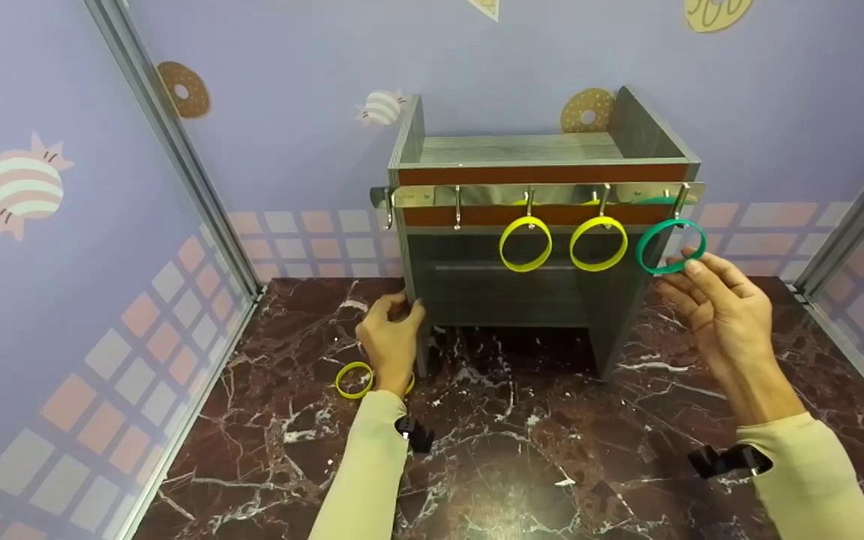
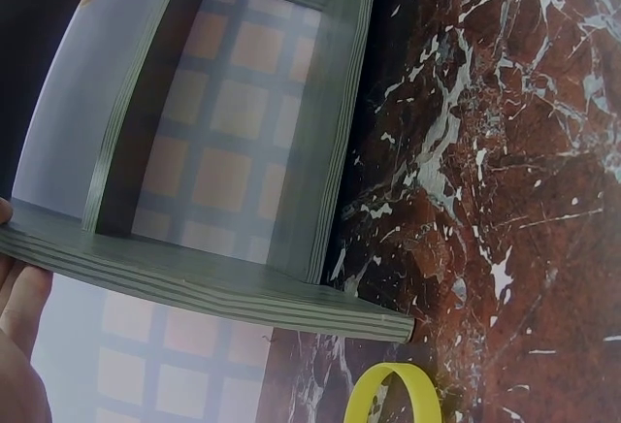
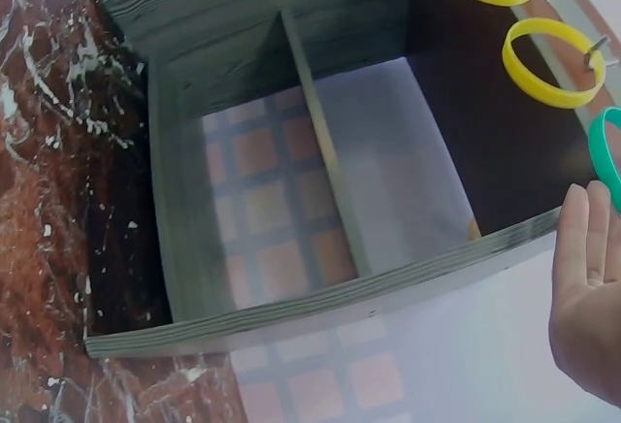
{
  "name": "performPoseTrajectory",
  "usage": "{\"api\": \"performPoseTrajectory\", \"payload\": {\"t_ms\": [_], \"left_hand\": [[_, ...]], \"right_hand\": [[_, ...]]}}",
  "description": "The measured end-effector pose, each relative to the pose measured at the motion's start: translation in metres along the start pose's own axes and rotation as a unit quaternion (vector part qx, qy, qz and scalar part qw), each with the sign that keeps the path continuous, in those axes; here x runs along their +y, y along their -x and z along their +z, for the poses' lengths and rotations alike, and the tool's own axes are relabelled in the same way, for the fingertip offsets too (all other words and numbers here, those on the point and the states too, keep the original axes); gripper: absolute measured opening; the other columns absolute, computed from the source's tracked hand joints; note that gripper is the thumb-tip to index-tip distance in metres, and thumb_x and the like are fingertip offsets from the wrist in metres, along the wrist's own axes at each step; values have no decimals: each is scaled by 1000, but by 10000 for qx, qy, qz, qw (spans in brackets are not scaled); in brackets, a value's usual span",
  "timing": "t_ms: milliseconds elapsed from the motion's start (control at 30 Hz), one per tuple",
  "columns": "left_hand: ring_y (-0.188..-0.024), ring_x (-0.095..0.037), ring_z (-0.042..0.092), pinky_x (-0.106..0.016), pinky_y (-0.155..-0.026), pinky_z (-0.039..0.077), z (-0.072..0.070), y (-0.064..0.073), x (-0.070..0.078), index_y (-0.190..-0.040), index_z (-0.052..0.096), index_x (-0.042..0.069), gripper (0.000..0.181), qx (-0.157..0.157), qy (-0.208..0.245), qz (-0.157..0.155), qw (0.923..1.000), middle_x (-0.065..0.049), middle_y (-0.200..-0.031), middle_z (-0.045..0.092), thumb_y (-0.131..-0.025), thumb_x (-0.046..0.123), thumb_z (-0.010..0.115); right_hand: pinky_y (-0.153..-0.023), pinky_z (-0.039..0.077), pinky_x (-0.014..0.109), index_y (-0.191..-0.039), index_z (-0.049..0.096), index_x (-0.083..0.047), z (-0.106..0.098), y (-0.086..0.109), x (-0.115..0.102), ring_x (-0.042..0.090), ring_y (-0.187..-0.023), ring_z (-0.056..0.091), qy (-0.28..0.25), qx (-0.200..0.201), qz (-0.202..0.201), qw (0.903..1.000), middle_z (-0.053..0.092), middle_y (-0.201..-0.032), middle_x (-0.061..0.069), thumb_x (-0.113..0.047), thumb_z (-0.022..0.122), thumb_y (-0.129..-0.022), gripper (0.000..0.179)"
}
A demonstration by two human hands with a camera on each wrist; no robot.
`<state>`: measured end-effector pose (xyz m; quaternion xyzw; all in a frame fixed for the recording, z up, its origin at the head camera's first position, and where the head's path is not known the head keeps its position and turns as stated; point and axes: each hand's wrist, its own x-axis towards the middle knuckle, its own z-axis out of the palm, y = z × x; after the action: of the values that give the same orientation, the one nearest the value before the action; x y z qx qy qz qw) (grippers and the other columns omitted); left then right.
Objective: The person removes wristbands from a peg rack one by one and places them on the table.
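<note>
My right hand (image 1: 732, 322) pinches the lower right edge of a green ring (image 1: 641, 256), thumb in front. The ring's top overlaps the rightmost hook (image 1: 681, 202) of a metal rail (image 1: 492, 195). In the right wrist view, the fingers (image 3: 582, 239) reach up to the green ring at the right border. Two yellow rings, one (image 1: 502, 247) nearer the middle and another (image 1: 572, 251) beside the green one, hang from neighbouring hooks. My left hand (image 1: 389, 341) grips the left side panel (image 2: 194, 287) of a grey wooden shelf unit, thumb and fingers on opposite faces.
On the dark marbled tabletop (image 1: 492, 450), a yellow ring (image 1: 338, 381) lies left of the unit, with another yellow edge partly hidden behind my left wrist. Two hooks at the rail's left carry nothing. Patterned walls (image 1: 289, 112) enclose the back and sides.
</note>
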<state>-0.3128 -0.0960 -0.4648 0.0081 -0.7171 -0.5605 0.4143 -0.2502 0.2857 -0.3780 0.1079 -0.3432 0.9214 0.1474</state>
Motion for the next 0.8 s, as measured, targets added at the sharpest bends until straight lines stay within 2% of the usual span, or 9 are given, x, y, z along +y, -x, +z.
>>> {"api": "performPoseTrajectory", "payload": {"t_ms": [233,500,800], "left_hand": [[-73,-21,73,-24,-65,57,0,0,-1,-88,80,1,11,18,102,-42,9999,-7,-82,77,-80,1,87],[-73,-21,73,-24,-64,58,0,0,0,-88,80,2,12,4,106,-154,9998,-7,-83,77,-80,2,88],[-76,-20,75,-27,-67,61,-1,1,1,-91,80,2,11,-137,189,-302,9993,-8,-86,77,-82,2,86]], "right_hand": [[-81,65,41,-106,69,15,13,1,-8,32,-82,76,-92,-1,-383,9992,74,-103,26,14,60,-101,11],[-82,65,43,-107,67,17,21,5,-21,34,-82,76,-376,-143,-610,9973,73,-100,29,16,58,-101,12],[-80,65,46,-111,65,18,11,9,-36,37,-82,76,-804,-33,-634,9947,72,-99,31,17,54,-102,14]]}}
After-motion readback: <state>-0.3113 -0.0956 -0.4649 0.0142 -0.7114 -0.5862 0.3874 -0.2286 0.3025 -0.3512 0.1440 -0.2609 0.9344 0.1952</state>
